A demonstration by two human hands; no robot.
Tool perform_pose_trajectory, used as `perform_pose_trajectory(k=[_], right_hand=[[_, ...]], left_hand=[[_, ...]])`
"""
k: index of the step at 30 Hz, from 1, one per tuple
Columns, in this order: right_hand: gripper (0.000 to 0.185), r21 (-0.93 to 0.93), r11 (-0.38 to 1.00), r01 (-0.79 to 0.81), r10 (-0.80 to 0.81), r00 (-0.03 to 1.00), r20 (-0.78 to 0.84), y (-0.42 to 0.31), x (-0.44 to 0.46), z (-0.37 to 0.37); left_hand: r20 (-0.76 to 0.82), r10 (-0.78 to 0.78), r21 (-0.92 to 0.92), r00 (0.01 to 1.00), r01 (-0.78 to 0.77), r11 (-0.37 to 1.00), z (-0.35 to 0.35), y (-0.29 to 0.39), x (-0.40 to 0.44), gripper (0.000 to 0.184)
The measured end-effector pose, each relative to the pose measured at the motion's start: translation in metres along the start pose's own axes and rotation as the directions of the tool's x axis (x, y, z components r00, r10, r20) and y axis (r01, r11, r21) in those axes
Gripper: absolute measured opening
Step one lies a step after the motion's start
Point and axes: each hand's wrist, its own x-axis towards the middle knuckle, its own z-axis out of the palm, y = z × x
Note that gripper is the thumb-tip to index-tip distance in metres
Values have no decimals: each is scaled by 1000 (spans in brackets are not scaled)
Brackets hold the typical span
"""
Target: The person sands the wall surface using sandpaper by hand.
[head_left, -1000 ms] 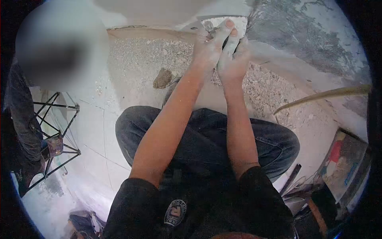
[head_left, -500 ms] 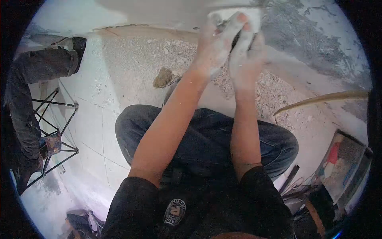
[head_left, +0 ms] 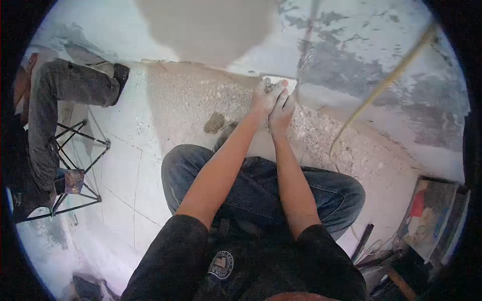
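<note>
**Flat white tool point(head_left: 292, 86) held beside the wall point(head_left: 346, 45)**

Below us, pale floor tiles point(head_left: 118, 190) give way to strewn rubble point(head_left: 175, 100), then the mottled grey wall with its broad beige patch point(head_left: 211, 30). On our left, another person's leg point(head_left: 75, 85) extends past a black frame point(head_left: 83, 168).

Our left hand point(head_left: 266, 102) and right hand point(head_left: 280, 116) meet, fingers narrowed onto the tool; its white face shows just beyond the fingertips. We cannot tell whether it touches the wall.

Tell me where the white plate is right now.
In the head view, the white plate is just right of centre in the upper half, held between the left hand and right hand, near the wall's base.
</note>
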Motion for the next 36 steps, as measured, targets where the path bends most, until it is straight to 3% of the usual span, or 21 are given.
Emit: perform_pose_trajectory(k=[1,4,8,10,13,17,19,20,22,23,25,26,28,32,34,35,36], right_hand=[[38,-25,996,-90,91,993,74,2,-1,-5],[38,-98,983,-155,171,970,174,5,-2,-15],[39,-85,986,-145,160,965,207,13,-4,-21],[38,-92,989,-114,136,944,299,3,-8,-29],[37,-95,986,-136,164,881,444,-20,-11,-48],[41,-204,972,-118,199,874,443,-41,-5,-84],[42,-272,942,-197,287,892,348,-40,3,-97],[42,-267,944,-195,283,896,344,-38,4,-104],[45,-207,970,-130,197,916,349,-39,7,-112],[45,-198,972,-129,193,917,348,-41,7,-114],[45,-254,911,-325,402,837,372,-48,7,-115],[45,-242,913,-329,401,836,375,-52,4,-113],[25,-104,900,-423,430,825,367,-61,1,-108],[27,-101,881,-462,460,789,408,-78,-1,-115],[29,-118,920,-374,380,779,499,-79,-2,-115],[29,-121,916,-383,390,775,497,-79,-2,-114],[32,-107,951,-289,296,757,582,-79,-3,-112]], left_hand=[[-36,31,36,999,-29,999,1,8,-10,44],[-112,144,127,983,-129,983,-2,12,-19,43],[-66,209,173,976,-195,966,-14,21,-23,38],[-107,190,280,976,-154,948,-17,39,-40,40],[-38,127,131,991,-121,984,-26,24,-31,39],[-28,180,192,983,-171,966,-25,42,-52,36],[154,355,368,922,-387,845,-30,31,-38,37],[160,359,369,919,-393,842,-31,32,-40,37],[243,89,371,966,-178,911,-31,36,-46,39],[245,94,378,965,-184,907,-33,38,-49,39],[335,48,348,941,-171,922,-39,41,-54,41],[333,47,361,942,-174,916,-42,43,-55,41],[321,-20,493,947,-149,857,-48,46,-57,40],[381,-81,530,921,-146,835,-52,79,-81,39],[439,-94,605,894,-216,767,-63,86,-69,39],[517,3,576,856,-350,739,-68,90,-61,35],[517,-6,578,856,-344,740,-70,88,-59,35]])
